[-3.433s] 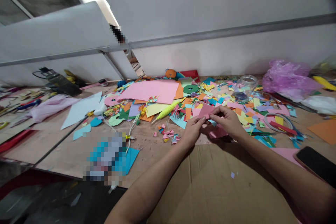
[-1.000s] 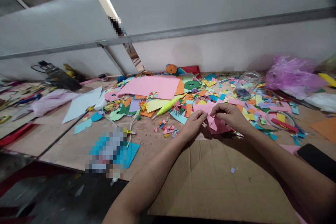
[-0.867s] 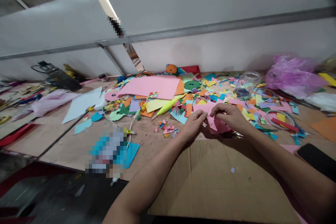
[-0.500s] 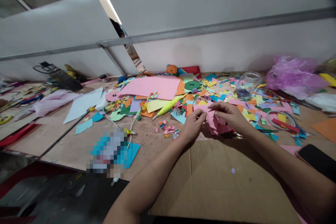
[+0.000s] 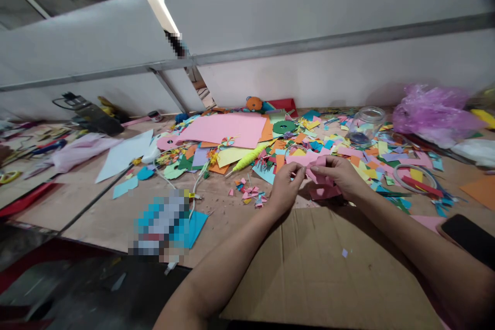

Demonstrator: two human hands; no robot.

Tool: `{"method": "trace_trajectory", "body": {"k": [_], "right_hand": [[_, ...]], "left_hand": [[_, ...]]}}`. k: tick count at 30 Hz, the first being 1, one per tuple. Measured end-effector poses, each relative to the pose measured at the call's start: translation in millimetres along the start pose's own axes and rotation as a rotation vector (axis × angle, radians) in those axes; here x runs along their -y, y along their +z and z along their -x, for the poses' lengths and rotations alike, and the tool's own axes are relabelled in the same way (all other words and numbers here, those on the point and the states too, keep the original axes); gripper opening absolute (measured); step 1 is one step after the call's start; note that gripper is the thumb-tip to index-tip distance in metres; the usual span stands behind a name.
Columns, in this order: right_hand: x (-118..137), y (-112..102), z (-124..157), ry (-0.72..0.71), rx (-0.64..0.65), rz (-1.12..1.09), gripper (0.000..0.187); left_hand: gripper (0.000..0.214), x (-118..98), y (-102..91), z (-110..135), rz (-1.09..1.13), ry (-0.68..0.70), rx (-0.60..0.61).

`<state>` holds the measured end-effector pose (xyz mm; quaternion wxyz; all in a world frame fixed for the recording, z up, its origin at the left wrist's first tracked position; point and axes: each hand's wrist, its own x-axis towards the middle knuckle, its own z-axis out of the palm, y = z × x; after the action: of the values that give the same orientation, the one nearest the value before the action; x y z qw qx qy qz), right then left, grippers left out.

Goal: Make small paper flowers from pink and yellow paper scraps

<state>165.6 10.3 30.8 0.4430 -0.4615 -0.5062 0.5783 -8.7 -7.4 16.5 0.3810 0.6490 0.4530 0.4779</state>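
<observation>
My left hand and my right hand meet over the middle of the table, both pinching a small folded piece of pink paper. The fingers of each hand are closed on its edges, left hand on the left end, right hand on the right. Another pink scrap lies on the table just below the right hand. A small heap of folded pink and blue bits sits left of my left hand. My forearms reach out over a sheet of brown cardboard.
Coloured paper scraps litter the table. A large pink sheet, a yellow-green pen, a glass jar, a purple plastic bag and a black phone lie around. White partition panels stand behind.
Both hands have kept working the pink paper, folding it smaller and lifting it slightly off the table. The camera has shifted a little.
</observation>
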Motion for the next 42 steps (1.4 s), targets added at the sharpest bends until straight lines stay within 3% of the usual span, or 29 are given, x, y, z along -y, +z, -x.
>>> {"method": "trace_trajectory", "body": {"k": [6,11,17,26,33,42], "right_hand": [[8,-1,4,-0.032,-0.012,0.136,0.039],[9,0,4,-0.123,0.017,0.178,0.040],[8,2,3,-0.075,0.019,0.128,0.039],[6,-3,-4,-0.155,-0.147,0.004,0.041],[3,2,1,-0.026,0.071,0.086,0.042],[6,0,2,-0.013,0.037,0.083,0.039]], "left_hand": [[0.029,-4,-3.3,-1,0.090,-0.079,0.143],[0.026,-2,-1.6,-1,0.023,-0.069,0.128],[0.024,0,0.3,-2,-0.065,0.000,0.153],[0.030,2,2.8,-1,0.070,-0.096,0.090],[0.033,2,2.0,-3,0.201,-0.123,-0.026],[0.039,6,2.1,-5,0.384,-0.198,0.055]]}}
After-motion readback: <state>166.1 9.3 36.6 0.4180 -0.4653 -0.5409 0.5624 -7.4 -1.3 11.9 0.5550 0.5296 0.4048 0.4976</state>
